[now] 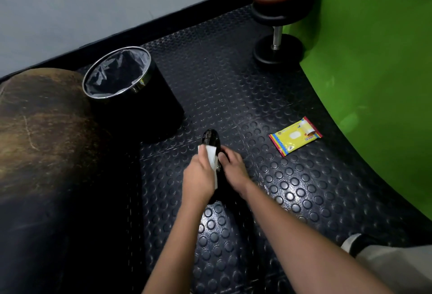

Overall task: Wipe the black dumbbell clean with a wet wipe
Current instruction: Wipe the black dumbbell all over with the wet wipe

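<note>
Frame centre: left hand (198, 177) grips white wet wipe (211, 153) against small black dumbbell (211, 138); right hand (233, 168) grips dumbbell. Upper left: round black bin (140, 97), grey liner (112, 74) inside.

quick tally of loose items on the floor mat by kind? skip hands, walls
Dumbbells: 2, the black dumbbell under the hands and a plate-loaded dumbbell standing by the green wall
Wet wipes: 1, the white wet wipe held in the left hand
Wipe packs: 1, yellow wipe pack
Bins: 1, black lined bin
Total: 5
</note>
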`<state>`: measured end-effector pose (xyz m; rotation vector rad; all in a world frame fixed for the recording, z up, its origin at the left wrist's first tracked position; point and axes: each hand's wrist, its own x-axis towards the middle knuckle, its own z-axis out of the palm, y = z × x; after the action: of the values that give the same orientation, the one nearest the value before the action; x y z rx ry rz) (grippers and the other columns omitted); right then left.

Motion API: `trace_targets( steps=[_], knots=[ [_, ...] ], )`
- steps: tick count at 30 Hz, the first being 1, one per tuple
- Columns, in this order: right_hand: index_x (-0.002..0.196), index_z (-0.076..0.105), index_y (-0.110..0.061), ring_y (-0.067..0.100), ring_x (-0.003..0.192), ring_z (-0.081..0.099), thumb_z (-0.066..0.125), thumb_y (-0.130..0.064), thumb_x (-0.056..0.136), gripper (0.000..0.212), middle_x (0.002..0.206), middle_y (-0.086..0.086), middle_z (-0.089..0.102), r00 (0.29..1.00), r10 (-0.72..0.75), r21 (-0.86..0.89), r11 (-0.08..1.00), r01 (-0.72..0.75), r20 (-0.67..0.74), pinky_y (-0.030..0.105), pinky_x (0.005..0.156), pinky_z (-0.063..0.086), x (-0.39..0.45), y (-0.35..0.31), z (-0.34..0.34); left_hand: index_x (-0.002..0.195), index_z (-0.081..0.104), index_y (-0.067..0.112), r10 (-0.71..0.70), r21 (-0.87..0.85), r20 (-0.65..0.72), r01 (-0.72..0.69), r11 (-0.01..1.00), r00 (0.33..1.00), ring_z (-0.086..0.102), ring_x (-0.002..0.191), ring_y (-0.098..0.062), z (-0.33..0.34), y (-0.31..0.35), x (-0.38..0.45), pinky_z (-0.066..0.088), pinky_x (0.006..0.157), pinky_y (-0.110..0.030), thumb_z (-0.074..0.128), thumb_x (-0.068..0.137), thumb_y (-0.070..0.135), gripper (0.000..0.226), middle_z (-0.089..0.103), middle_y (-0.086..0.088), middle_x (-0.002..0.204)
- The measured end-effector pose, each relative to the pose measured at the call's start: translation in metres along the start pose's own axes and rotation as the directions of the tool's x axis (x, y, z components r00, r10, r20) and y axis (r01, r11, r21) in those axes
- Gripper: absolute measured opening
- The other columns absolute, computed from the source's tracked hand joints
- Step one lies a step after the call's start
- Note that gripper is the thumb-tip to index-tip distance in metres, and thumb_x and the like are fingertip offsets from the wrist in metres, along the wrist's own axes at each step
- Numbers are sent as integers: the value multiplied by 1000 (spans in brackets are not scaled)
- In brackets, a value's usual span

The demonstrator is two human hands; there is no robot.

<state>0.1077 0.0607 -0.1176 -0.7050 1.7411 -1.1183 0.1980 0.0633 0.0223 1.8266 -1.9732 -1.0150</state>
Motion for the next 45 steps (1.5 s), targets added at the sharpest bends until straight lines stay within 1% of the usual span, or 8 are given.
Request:
trace_targets(
  steps=[3, 7, 12, 21, 30, 35, 42, 45],
  knots=[
    [145, 43, -38, 21, 141, 34, 36, -51, 102, 46, 154, -4, 31, 1000, 2, -55, 998, -3, -15, 47, 117, 29, 1, 1, 2, 129, 56, 8, -23, -188, -109, 2, 982, 994, 53, 82, 16, 11, -20, -36, 34, 64, 1, 19, 105, 46, 58, 57, 19, 98],
    [146, 44, -32, 23, 139, 36, 33, -49, 103, 47, 152, 2, 35, 998, -50, -109, 993, 47, -30, 41, 117, 29, -1, 3, 3, 111, 57, 8, -65, -188, -106, 44, 981, 992, 52, 74, 5, 16, -23, -28, 36, 61, -10, 16, 104, 51, 60, 60, 8, 91],
    [146, 45, -26, 27, 137, 39, 33, -43, 104, 47, 150, 11, 39, 998, -47, -127, 991, 41, -49, 38, 117, 28, 2, 4, 2, 135, 49, 0, -16, 117, 38, 12, 993, 999, 54, 118, -38, 6, 15, 15, 40, 92, -39, 20, 106, 40, 57, 58, -24, 128],
    [147, 43, -31, 25, 138, 39, 34, -46, 103, 47, 151, 7, 36, 999, -26, -125, 992, 22, -31, 38, 117, 29, 4, 3, -1, 147, 37, -1, -81, 167, 201, 48, 985, 976, 46, 129, -39, -2, 33, 57, 35, 109, -44, 14, 107, 35, 59, 47, -29, 141],
    [147, 40, -37, 21, 141, 35, 34, -55, 101, 49, 154, -2, 31, 1000, -17, -92, 996, 18, 10, 46, 118, 29, -1, 2, 0, 131, 55, 11, -18, -168, -13, 15, 986, 1000, 52, 92, 8, 7, -31, -34, 37, 77, -10, 17, 104, 51, 61, 60, 5, 117],
    [146, 43, -35, 24, 139, 38, 36, -52, 101, 49, 152, 3, 33, 1000, -16, -55, 998, 17, 5, 46, 117, 30, 1, 2, -3, 113, 59, 6, -35, -21, 47, 36, 999, 998, 63, 98, -26, 8, -20, -1, 49, 88, -40, 12, 100, 60, 73, 67, -12, 108],
    [148, 41, -35, 27, 139, 38, 35, -50, 101, 49, 154, 7, 31, 1000, 26, -99, 995, -27, -13, 43, 118, 29, 5, 1, -2, 157, 8, 11, -128, 255, 207, 72, 964, 970, 44, 131, -39, 2, 38, 64, 38, 103, -41, 25, 106, 20, 55, 39, -26, 147],
    [147, 40, -39, 26, 138, 38, 34, -55, 99, 50, 154, 4, 30, 999, 38, -94, 995, -38, -2, 47, 117, 30, 6, 1, -2, 153, 25, 2, -154, 203, 240, 106, 974, 959, 40, 135, -38, 0, 42, 68, 32, 113, -43, 18, 108, 27, 52, 39, -25, 148]
  ],
)
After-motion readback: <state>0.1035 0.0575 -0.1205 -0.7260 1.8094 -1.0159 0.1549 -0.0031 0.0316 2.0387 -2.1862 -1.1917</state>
